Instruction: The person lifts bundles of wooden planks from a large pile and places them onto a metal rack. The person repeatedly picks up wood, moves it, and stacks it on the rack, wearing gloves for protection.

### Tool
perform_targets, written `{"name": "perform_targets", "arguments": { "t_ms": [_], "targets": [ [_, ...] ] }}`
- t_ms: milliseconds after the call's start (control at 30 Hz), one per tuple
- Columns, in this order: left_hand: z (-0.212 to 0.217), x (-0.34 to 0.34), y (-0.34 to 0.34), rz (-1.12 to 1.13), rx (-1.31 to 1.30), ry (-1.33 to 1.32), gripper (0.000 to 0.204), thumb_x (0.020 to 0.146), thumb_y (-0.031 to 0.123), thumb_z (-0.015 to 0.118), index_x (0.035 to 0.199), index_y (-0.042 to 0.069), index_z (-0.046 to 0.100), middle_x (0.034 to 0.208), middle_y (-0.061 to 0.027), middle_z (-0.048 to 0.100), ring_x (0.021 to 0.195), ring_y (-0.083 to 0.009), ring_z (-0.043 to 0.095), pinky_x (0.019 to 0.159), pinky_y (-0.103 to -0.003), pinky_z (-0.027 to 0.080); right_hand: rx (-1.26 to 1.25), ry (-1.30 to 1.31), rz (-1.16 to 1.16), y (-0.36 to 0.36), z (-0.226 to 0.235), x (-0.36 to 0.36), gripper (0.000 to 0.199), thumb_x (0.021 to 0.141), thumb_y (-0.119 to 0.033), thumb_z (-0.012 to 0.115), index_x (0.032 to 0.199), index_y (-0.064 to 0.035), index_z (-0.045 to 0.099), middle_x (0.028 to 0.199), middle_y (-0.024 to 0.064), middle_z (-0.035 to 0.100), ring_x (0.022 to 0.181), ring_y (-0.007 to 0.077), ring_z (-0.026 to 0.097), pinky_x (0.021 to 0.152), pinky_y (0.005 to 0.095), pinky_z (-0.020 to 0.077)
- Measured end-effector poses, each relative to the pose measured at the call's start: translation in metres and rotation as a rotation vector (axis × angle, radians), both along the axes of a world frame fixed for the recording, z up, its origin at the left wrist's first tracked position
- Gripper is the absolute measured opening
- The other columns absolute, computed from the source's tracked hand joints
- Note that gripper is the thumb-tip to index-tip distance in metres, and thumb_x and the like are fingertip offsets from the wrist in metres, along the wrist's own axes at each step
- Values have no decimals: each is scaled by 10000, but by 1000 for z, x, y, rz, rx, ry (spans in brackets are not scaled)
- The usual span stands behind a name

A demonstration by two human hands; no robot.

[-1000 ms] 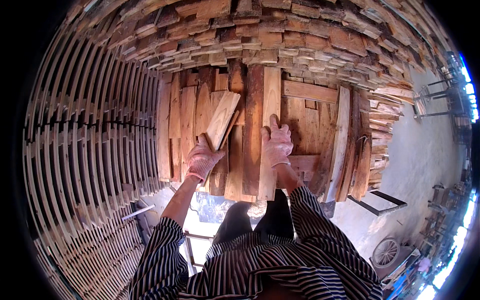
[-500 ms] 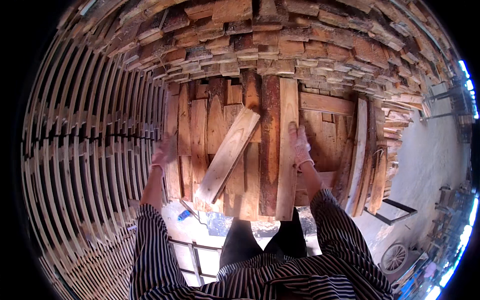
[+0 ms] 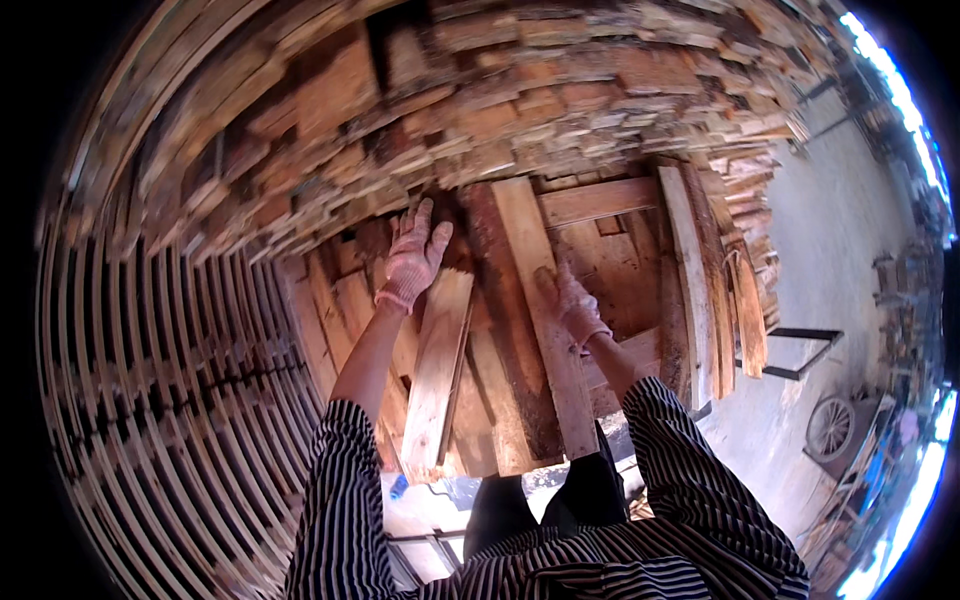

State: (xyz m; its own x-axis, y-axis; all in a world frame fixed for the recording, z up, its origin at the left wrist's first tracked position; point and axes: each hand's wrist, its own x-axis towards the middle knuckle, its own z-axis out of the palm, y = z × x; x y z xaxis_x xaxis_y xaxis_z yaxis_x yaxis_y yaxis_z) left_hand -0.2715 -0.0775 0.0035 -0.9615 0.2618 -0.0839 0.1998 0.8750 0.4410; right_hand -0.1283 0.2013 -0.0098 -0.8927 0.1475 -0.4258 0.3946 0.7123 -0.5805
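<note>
My left hand (image 3: pixel 413 250), in a pinkish knit glove, is open with fingers spread over the far part of the board stack. Just beside its wrist lies a short pale board (image 3: pixel 438 370), loose on top of the other boards. My right hand (image 3: pixel 578 308), gloved too, is at the right edge of a long pale board (image 3: pixel 535 255). Its thumb lies on the face and its fingers are along the edge, partly blurred. Between the two pale boards runs a dark, bark-edged board (image 3: pixel 507 310).
Beyond the stack rises a high wall of piled wood pieces (image 3: pixel 560 90). Rows of spaced slats (image 3: pixel 190 400) stand at the left. A crosswise board (image 3: pixel 600 202) and upright-edged planks (image 3: pixel 690 280) lie to the right. A metal frame (image 3: pixel 800 350) and a spoked wheel (image 3: pixel 832 427) are farther right.
My left hand has moved from the stack's left edge inward and away from me, beside the short board. My right hand stays at the long board. The whole view has turned.
</note>
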Motion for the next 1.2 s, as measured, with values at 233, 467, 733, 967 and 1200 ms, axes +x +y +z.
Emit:
{"name": "perform_targets", "arguments": {
  "t_ms": [233,467,733,967,1200],
  "targets": [
    [-48,-29,66,-88,-278,-114,1004,987,529,557,1616,-102,95,1705,-292,130,1586,-468,83,1293,-469,170,-76,-262,-5,32,45,-13,766,1070,-536,407,1521,81,361,1384,256,628,1289,371,627,1044,447,506],
    [28,3,61,83,-291,-26,896,994,644,505,1597,8,321,1658,-266,315,1539,-517,229,1269,-571,184,312,289,114,74,53,-20,407,942,-420,647,1175,-88,613,1146,198,654,1017,394,680,805,541,552],
    [79,262,156,-99,335,-309,985,916,440,735,1641,13,223,1699,-174,270,1598,-351,169,1280,-451,216,686,337,-156,238,32,47,817,885,-538,733,1557,-193,424,1383,247,540,1258,447,566,989,522,516],
    [19,345,174,-208,-567,-128,1584,590,806,784,1631,-48,-52,1683,-365,-59,1536,-605,-75,1236,-693,16,473,53,-28,208,55,38,851,875,-601,723,1608,-338,380,1255,224,582,1162,357,610,887,460,551],
    [57,315,187,-254,-361,-502,1458,694,615,821,1615,-75,-75,1655,-418,-12,1510,-654,-34,1212,-742,17,237,150,49,70,47,-5,617,960,-537,614,1499,-253,517,1334,199,556,1262,379,555,970,499,533]
  ]
}}
